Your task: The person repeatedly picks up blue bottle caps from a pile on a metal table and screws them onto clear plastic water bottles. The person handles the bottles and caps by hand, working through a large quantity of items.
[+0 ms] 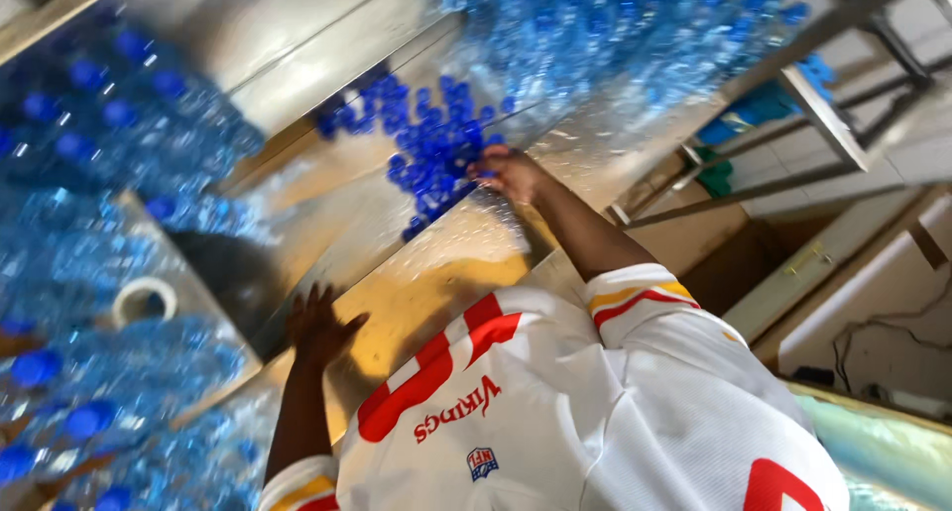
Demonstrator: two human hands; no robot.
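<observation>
Caps: small round blue bottle caps, heaped on wet steel.
Right hand: fingers curled among caps; grip unclear.
Left hand: spread flat, holding nothing.

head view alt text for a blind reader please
The right hand reaches into a pile of blue bottle caps on a wet metal table; the left hand rests spread on its edge. Blue-capped clear bottles crowd the left.

Heap of small blue bottle caps, loosely piled and scattered on a wet metal tabletop, one edge of the heap under fingertips, caps blurred
</observation>
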